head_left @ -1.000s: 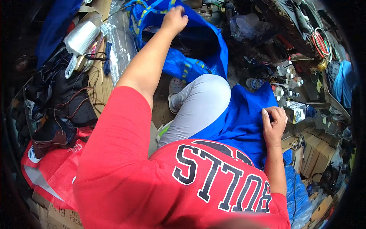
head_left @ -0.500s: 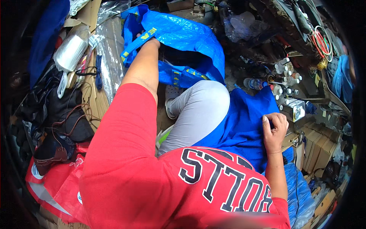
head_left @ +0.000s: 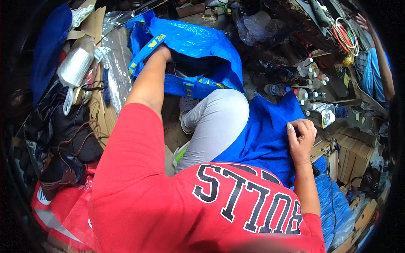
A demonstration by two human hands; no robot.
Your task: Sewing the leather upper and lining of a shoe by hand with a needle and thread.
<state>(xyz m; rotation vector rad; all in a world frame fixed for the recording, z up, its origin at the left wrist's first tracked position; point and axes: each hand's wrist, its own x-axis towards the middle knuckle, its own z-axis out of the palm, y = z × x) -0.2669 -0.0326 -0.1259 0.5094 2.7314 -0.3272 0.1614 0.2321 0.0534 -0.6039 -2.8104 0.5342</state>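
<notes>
My left arm stretches forward to a large blue woven plastic bag point(head_left: 198, 38) with a yellow-lettered strap. My left hand point(head_left: 163, 53) is inside the bag's mouth behind that strap; its fingers are hidden. Dark contents show faintly in the bag. Blue cloth point(head_left: 265, 130) drapes over my right leg. My right hand point(head_left: 302, 138) rests on the cloth at the knee, fingers loosely bent, thumb apart, with nothing visible in it.
Small bottles point(head_left: 314, 84) and a rectangular tin point(head_left: 322, 116) stand at right. Flattened cardboard point(head_left: 356, 158) lies nearer. Brown shoes point(head_left: 63, 181) and a red bag point(head_left: 55, 219) are at left. Another person's arm point(head_left: 382, 67) shows at the far right edge.
My left hand has shifted slightly within the bag's mouth, which gapes a little wider. My right hand stays on the cloth. Another person's arm has come into view at far right.
</notes>
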